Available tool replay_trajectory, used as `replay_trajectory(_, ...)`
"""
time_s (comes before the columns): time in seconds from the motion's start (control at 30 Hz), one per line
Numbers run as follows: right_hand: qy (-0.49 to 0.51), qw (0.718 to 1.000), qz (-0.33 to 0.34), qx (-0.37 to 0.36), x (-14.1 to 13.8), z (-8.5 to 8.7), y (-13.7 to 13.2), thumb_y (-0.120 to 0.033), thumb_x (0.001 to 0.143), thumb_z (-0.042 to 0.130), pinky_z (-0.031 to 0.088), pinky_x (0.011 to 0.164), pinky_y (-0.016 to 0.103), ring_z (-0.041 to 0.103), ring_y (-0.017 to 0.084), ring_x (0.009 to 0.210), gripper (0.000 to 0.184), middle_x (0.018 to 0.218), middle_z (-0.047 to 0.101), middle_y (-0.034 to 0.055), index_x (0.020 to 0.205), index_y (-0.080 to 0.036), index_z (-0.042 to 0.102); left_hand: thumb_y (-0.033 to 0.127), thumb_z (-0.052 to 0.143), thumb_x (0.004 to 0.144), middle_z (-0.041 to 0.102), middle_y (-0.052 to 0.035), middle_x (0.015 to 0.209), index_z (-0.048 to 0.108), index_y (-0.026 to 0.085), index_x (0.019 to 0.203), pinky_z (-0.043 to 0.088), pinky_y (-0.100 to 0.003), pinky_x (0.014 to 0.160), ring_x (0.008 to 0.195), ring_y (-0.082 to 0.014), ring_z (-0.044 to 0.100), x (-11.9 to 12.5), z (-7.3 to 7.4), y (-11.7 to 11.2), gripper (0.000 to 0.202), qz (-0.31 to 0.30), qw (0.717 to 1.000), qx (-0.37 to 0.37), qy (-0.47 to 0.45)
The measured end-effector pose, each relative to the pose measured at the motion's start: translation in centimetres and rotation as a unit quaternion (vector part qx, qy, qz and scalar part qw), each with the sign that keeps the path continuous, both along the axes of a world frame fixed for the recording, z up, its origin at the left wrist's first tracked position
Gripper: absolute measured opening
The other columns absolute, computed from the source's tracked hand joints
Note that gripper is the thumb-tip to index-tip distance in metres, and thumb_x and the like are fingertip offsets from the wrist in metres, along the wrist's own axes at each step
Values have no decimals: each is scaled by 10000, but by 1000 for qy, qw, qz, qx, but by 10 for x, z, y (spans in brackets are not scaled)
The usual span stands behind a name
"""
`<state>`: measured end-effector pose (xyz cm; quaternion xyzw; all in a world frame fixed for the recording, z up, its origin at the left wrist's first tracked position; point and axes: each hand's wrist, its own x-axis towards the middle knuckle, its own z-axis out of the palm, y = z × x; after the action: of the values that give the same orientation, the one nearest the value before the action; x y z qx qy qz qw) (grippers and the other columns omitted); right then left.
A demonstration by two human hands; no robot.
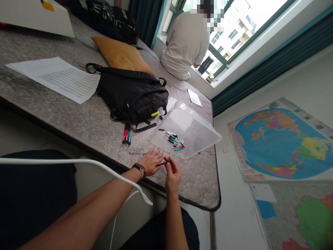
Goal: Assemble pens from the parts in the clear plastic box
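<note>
My right hand (173,176) is closed in a pinch around a red and black pen (162,163) just above the mattress edge. My left hand (151,162), with a dark band at the wrist, lies palm down, its fingers stretched out. The pen's left end reaches the left thumb side; whether they touch I cannot tell. Beyond the hands, a clear plastic bin (195,133) lies on its side with a heap of pen parts (173,139) in it, white, black, blue and red. Left of it, several red, black and teal pens (126,134) lie side by side.
A black backpack (132,92), a brown envelope (122,53) and printed sheets (59,78) lie on the grey mattress (104,130). Across my left forearm runs a white cable (104,166). Another person (186,41) sits by the window. World maps (283,139) hang at right.
</note>
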<state>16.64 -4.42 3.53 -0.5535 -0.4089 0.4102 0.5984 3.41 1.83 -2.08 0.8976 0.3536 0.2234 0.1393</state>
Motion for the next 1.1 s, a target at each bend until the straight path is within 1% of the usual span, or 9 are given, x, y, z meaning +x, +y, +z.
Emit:
replay_trajectory(0.1, -13, 997, -82, 2, 2, -7, 5, -290, 716, 799, 534, 856, 386, 692, 217, 873, 292, 892, 734, 80, 923, -146, 651, 407, 518, 886, 504, -78, 1455, 549, 207, 1329, 200, -483, 1127, 1375, -291, 363, 0, -1, 1, 487, -2, 1000, 0, 6)
replay_trajectory(0.17, -11, 994, -106, 5, 2, -10, 7, -286, 684, 821, 542, 832, 368, 689, 203, 834, 317, 848, 723, 61, 902, -148, 637, 399, 525, 880, 501, -74, 1459, 550, 204, 1328, 197, -481, 1129, 1376, -289, 361, -1, -1, 1, 489, -3, 1000, 0, 8)
replay_trajectory(0.37, 19, 1000, 8, -2, -2, -2, 0, -344, 842, 676, 494, 970, 440, 640, 249, 1115, 459, 1192, 679, 139, 1257, -169, 587, 425, 509, 891, 524, -72, 1435, 535, 203, 1342, 209, -470, 1130, 1372, -290, 366, 1, 0, 0, 503, 5, 1000, -1, -3)
replay_trajectory(0.57, 11, 990, -137, -28, 5, -17, 6, -342, 700, 806, 560, 834, 387, 701, 222, 851, 325, 873, 736, 81, 903, -134, 660, 419, 541, 870, 497, -69, 1463, 550, 202, 1328, 203, -482, 1133, 1374, -291, 362, 0, -4, 1, 507, 0, 1000, -2, 4)
replay_trajectory(0.63, 29, 992, -121, -35, 6, -17, 7, -356, 715, 792, 563, 837, 392, 703, 228, 874, 345, 911, 739, 95, 942, -131, 663, 422, 541, 871, 498, -68, 1462, 548, 204, 1332, 200, -481, 1136, 1374, -290, 361, 0, -4, 2, 511, 1, 1000, -1, 3)
replay_trajectory(0.73, 60, 997, -44, -30, 6, -10, 3, -385, 808, 706, 535, 917, 438, 669, 258, 1057, 461, 1155, 698, 150, 1196, -151, 617, 417, 519, 887, 507, -66, 1454, 528, 210, 1357, 205, -471, 1137, 1379, -282, 352, 0, -3, 1, 514, 5, 1000, 3, 1)
replay_trajectory(0.8, 59, 998, -19, -25, 6, -7, -1, -392, 834, 677, 520, 945, 461, 644, 268, 1118, 495, 1224, 667, 161, 1263, -163, 584, 413, 515, 889, 510, -66, 1451, 521, 210, 1364, 206, -468, 1138, 1383, -277, 345, 1, -3, 1, 516, 6, 1000, 2, 0)
replay_trajectory(1.0, 14, 991, -128, -31, 11, -16, 4, -377, 695, 806, 568, 842, 401, 699, 222, 872, 351, 884, 720, 74, 896, -143, 637, 398, 524, 883, 499, -69, 1461, 554, 201, 1332, 196, -476, 1140, 1382, -282, 351, -1, -4, 2, 491, 0, 1000, -6, 1)
replay_trajectory(1.1, 27, 992, -114, -37, 9, -16, 5, -408, 730, 772, 573, 828, 389, 697, 222, 912, 374, 942, 723, 83, 969, -156, 634, 394, 527, 882, 507, -72, 1454, 558, 213, 1331, 200, -473, 1139, 1381, -283, 357, -1, -3, 1, 484, 3, 1000, -5, -1)
